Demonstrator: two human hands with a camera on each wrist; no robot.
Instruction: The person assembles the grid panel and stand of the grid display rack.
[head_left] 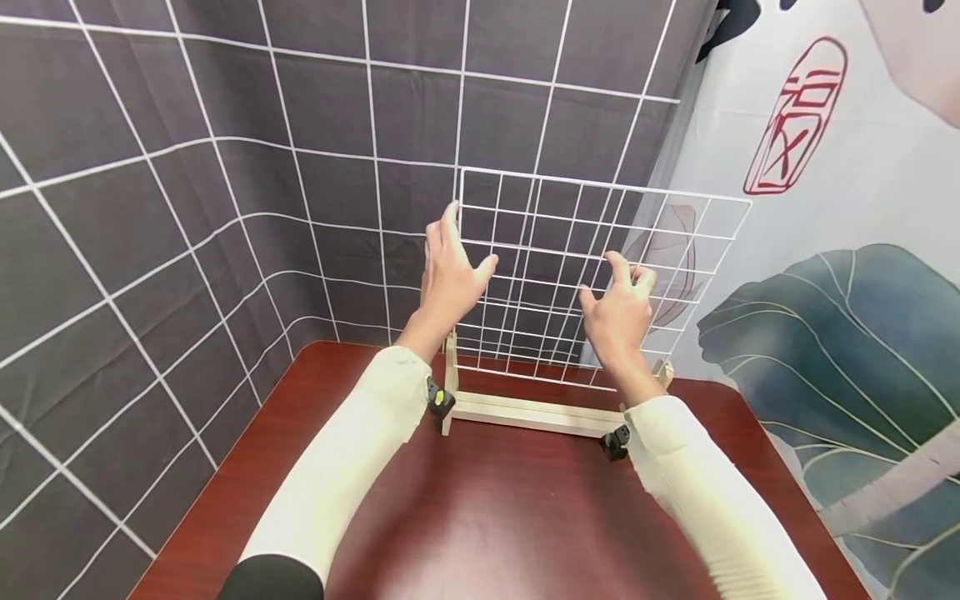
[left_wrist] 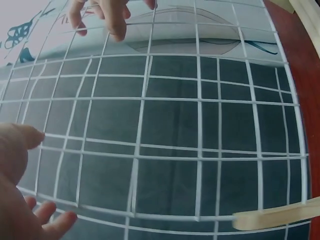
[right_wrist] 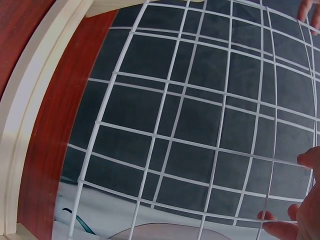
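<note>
A white wire grid panel [head_left: 573,237] stands upright, leaning back, in a pale wooden stand [head_left: 536,412]. My left hand [head_left: 453,271] is at the panel's left edge, fingers extended and thumb held apart; in the left wrist view its fingertips [left_wrist: 62,222] overlap the edge wire. Over the right half of the panel is my right hand [head_left: 621,312], fingers loosely bent and spread from the thumb. Its fingertips [right_wrist: 277,229] are right at the wires in the right wrist view. Neither hand shows a closed grip on a wire.
The stand rests near the back edge of a red-brown table [head_left: 480,508]. Behind it hangs a dark curtain [head_left: 322,200] with white grid lines, and a white printed cloth [head_left: 840,200] is to the right. Black wrist cameras [head_left: 440,398] are strapped under the sleeves.
</note>
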